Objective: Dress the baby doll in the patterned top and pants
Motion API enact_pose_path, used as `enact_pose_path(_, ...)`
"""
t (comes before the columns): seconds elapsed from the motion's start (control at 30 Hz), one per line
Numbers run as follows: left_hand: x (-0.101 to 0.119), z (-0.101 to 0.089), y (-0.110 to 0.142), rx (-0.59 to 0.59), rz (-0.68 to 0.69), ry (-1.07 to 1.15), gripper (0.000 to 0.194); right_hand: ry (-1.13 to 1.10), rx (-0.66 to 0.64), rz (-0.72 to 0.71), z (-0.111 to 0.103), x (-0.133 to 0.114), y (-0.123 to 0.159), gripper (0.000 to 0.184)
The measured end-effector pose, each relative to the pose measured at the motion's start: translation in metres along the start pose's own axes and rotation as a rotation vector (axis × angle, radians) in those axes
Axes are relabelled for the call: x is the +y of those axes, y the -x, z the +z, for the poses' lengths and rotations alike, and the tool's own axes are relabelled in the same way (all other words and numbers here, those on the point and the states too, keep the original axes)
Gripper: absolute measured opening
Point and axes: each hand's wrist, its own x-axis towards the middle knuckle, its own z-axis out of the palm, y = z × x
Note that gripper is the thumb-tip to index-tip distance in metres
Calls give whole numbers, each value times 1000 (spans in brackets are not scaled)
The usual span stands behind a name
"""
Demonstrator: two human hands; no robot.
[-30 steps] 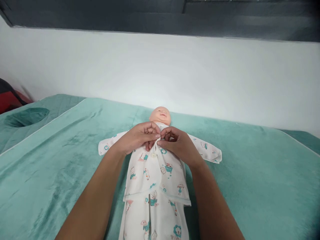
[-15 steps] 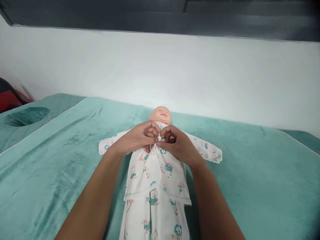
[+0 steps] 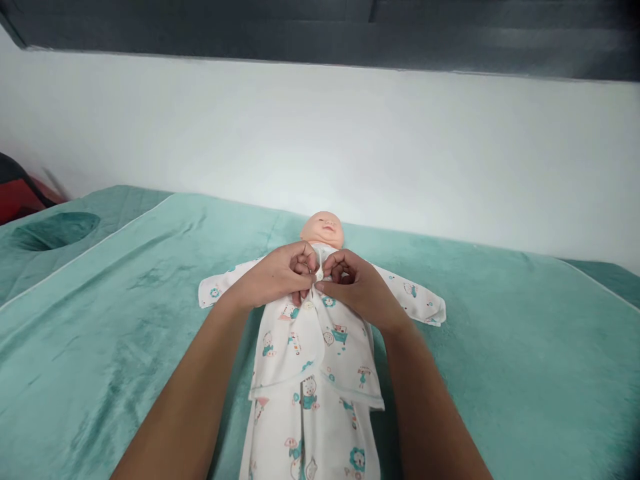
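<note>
A baby doll [image 3: 323, 228] lies on its back, dressed in a white printed baby shirt [image 3: 295, 343] with long sleeves spread to both sides. My left hand [image 3: 286, 272] is closed on the shirt's front edge at the chest, thumb and fingertips pinched. From the other side my right hand [image 3: 353, 283] pinches the opposite front edge. Between the fingertips a small white button [image 3: 320, 275] shows in part. Just below them a second button [image 3: 308, 305] sits on the shirt front. White printed pants [image 3: 330, 433] cover the doll's lower body.
A teal cover [image 3: 125, 340] is spread under the doll, with wrinkles at the left. Far left, the padded surface has a round hole [image 3: 55, 230], and a red and black object [image 3: 20, 193] stands behind it. A white wall [image 3: 400, 153] rises behind.
Both hands keep nearly the same place at the chest. The fingertips have shifted slightly around the button, and the view has moved a little.
</note>
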Motion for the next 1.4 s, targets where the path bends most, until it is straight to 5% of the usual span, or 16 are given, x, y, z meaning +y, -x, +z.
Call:
enact_pose_path(0.43,2,1,1,27,45,-2,8,2,-2,6,0,0,-1,19)
enact_pose_path(0.87,-6,-1,-2,8,82,92,25,-52,-24,-12,-2,0,-1,19)
enact_pose_path(1.4,-3,-5,1,-62,67,163,10,-151,-48,-4,-3,8,-4,19)
